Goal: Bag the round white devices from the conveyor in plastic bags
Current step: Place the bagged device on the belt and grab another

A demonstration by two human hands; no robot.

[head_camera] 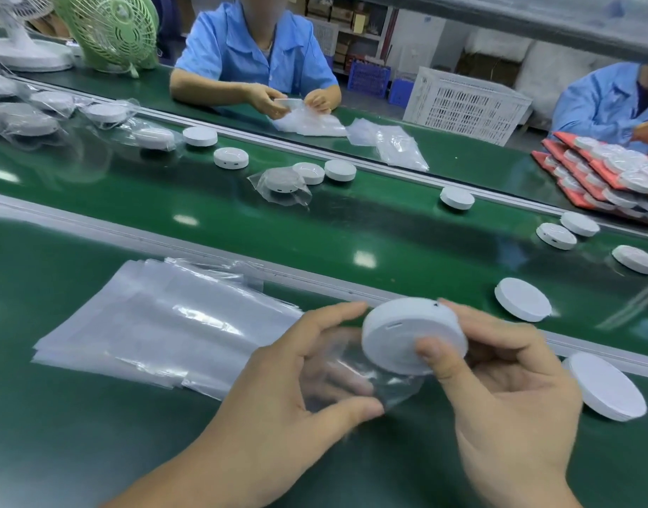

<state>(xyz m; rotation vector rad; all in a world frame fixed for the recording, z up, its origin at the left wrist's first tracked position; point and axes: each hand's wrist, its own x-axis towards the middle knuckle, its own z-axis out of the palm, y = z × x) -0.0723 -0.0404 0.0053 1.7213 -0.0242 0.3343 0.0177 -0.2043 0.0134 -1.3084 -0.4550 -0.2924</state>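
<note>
The dark green desk (95, 416) fills the near side, and beyond its pale metal rail runs the glossy green conveyor belt (241, 229), carrying loose white discs. A fanned stack of clear flat plastic bags (150, 324) lies by the desk's far edge, left of the hands. The left hand (289, 390) reaches in from the near edge, palm turned inward, thumb low and forefinger stretched high, pinching a single clear plastic bag (355, 372); its other fingers show blurred through the film. The right hand (498, 379) faces it, thumb pressed on the face and forefinger curled over the rim of the round white flat device (395, 335), gripping it above the desk, just inside the rail. The device is tilted, with a narrow slot in its side wall. Its lower edge meets the bag's mouth; whether it is inside is unclear. Another white round disc (608, 390) lies near the desk's right edge.
</note>
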